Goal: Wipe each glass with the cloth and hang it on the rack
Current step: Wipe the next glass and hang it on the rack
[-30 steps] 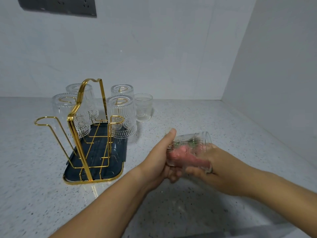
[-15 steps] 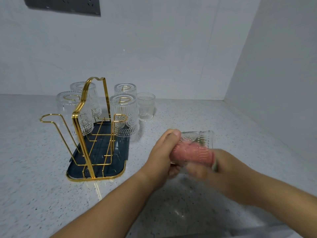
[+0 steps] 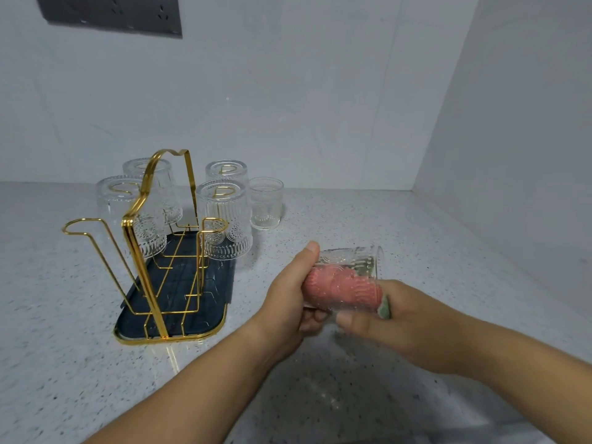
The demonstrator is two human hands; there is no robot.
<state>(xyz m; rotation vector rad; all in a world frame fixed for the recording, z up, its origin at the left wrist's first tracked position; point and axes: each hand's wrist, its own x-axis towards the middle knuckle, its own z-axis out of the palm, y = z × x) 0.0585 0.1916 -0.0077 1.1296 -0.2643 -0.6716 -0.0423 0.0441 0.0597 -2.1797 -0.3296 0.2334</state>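
Note:
My left hand (image 3: 288, 302) grips the base end of a clear patterned glass (image 3: 355, 261) that lies on its side above the counter. A pink cloth (image 3: 342, 288) fills the inside of the glass. My right hand (image 3: 413, 325) holds the cloth at the glass's open mouth, fingers partly inside. To the left stands a gold wire rack (image 3: 150, 238) on a dark tray (image 3: 189, 302). Several glasses hang upside down on its far prongs, among them the nearest one (image 3: 224, 219). The two near prongs are bare. One more glass (image 3: 266, 203) stands upright on the counter behind the rack.
The speckled white counter (image 3: 400, 225) meets white walls at the back and the right, forming a corner. A dark socket panel (image 3: 112, 11) is on the back wall, top left.
The glass has turned in my left hand and the cloth has shifted inside it. My right hand moved slightly with the cloth. The rack and the other glasses are unchanged.

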